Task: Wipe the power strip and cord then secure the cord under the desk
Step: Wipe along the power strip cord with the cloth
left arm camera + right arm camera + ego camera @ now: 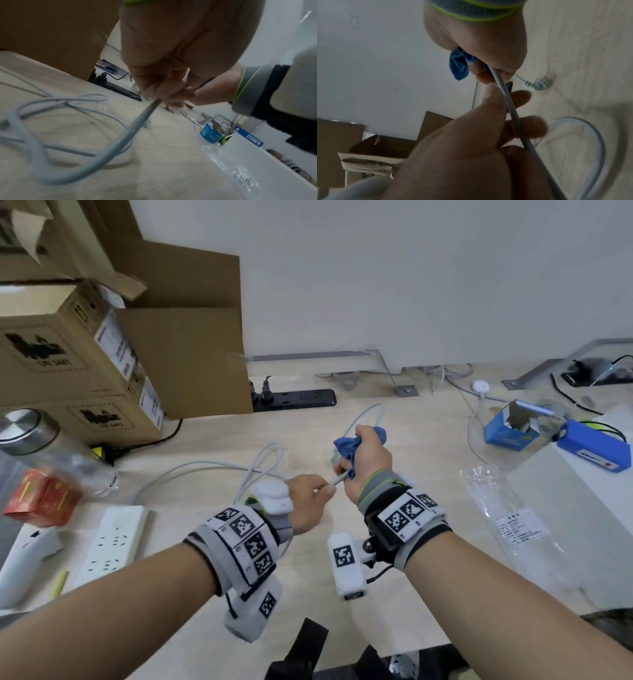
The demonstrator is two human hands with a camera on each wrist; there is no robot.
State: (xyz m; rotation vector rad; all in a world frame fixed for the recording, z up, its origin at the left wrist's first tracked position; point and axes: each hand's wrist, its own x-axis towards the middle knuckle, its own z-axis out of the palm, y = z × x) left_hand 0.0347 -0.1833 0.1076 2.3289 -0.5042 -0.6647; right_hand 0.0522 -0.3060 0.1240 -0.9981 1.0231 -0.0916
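Left hand (310, 501): pinches the grey cord (337, 480) taut.
Right hand (368, 460): fist wraps blue cloth (346, 446) round cord, just beyond left.
Power strip (113, 542): on table, left of both hands.
Risk: hard pull may tangle slack loops or drag the strip.

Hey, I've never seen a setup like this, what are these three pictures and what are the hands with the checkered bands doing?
No machine here: a person wears three cameras, one on the head and one on each wrist. The patterned bands are markers strapped to the wrists.

The big picture looks down from the head at a wooden desk. The left hand pinches a grey cord. The right hand grips a blue cloth wrapped round that same cord, as if wiping it.

The other two pictures look along each wrist at the same cord, close up.

Also on the desk: a white power strip, a black power strip, cardboard boxes and a small blue box.
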